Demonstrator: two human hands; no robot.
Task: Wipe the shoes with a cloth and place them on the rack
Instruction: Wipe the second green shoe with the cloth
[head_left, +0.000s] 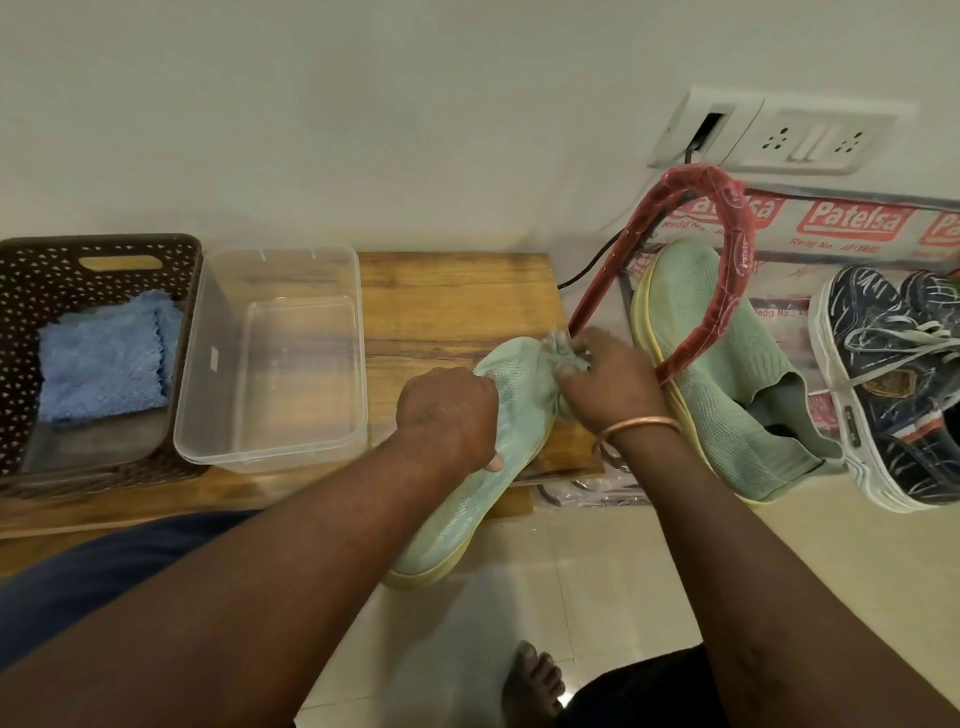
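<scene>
While the left hand (447, 415) curls its fingers over the upper of a mint-green knit shoe (467, 499) and grips it, the right hand (608, 379) clutches a bunched pale cloth (563, 348) and presses it on the far end of that same shoe. The shoe lies slantwise between both hands, half on the wooden board (457, 301), with its pale yellow sole edge showing at the near end. A copper-coloured bangle (641, 427) sits on the right wrist.

Just right of the grip, the matching green shoe (727, 364) rests on the rack (727, 291), whose red tube is wrapped in plastic. Farther right stands a dark denim sneaker (893, 364) with white laces. Behind these shoes, the printed wrapping (852, 218) repeats "Patelsa" in white on red labels, with "Redg No" below; the number is unreadable.

Left of the grip sits a clear plastic container (270, 358), and beyond it a brown perforated basket (104, 244) holding a folded blue cloth (104, 358). Above the rack, a white switchboard (779, 130) is on the wall.
</scene>
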